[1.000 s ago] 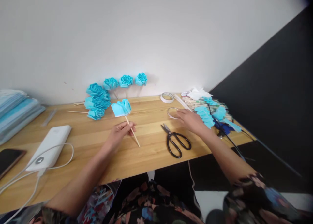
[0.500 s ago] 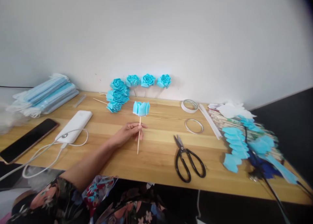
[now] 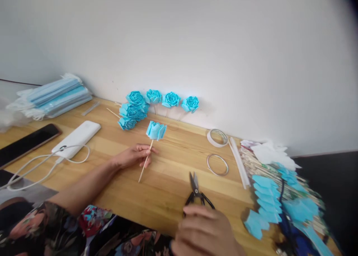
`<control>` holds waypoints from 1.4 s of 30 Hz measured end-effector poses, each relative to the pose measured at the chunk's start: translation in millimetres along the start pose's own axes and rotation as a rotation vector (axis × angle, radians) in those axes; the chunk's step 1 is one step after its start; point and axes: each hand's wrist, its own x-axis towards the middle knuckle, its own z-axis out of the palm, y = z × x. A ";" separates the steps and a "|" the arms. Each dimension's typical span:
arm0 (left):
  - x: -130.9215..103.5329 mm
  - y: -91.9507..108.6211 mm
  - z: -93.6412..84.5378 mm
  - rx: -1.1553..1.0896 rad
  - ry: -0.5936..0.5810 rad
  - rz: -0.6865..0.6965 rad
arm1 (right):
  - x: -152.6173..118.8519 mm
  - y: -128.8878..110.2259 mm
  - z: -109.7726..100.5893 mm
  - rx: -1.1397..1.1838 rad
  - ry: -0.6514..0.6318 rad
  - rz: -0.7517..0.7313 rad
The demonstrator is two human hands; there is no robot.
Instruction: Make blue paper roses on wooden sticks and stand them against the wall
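Observation:
My left hand pinches the thin wooden stick of a blue fabric flower, which is held upright with a slight tilt above the table. My right hand is low in the view, blurred by motion. It covers part of the handles of the black-handled scissors, whose blades point away from me. Whether its fingers touch the scissors I cannot tell. Blue fabric petals lie in an overlapping row to the right, with a loose petal piece in front of them.
Several finished blue flowers lean on the wall or lie at the back. Tape rolls and glue sticks are right of centre. Bundled sticks lie further right. To the left are face masks, a phone and a cabled power bank.
My right hand has come into view from below, over the scissors' handles. The camera view has turned, and the flower in my left hand tilts slightly more to the right.

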 end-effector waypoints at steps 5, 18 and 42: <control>5.7 -0.2 -1.1 -0.007 -0.044 0.029 | 25.3 74.5 7.1 -0.106 0.008 -0.075; 7.6 -0.6 -3.3 0.042 -0.062 0.104 | 5.3 115.8 27.1 -0.160 -0.027 0.086; -0.1 -6.6 6.0 -0.087 -0.018 0.314 | -70.3 8.9 34.7 -0.527 0.063 0.804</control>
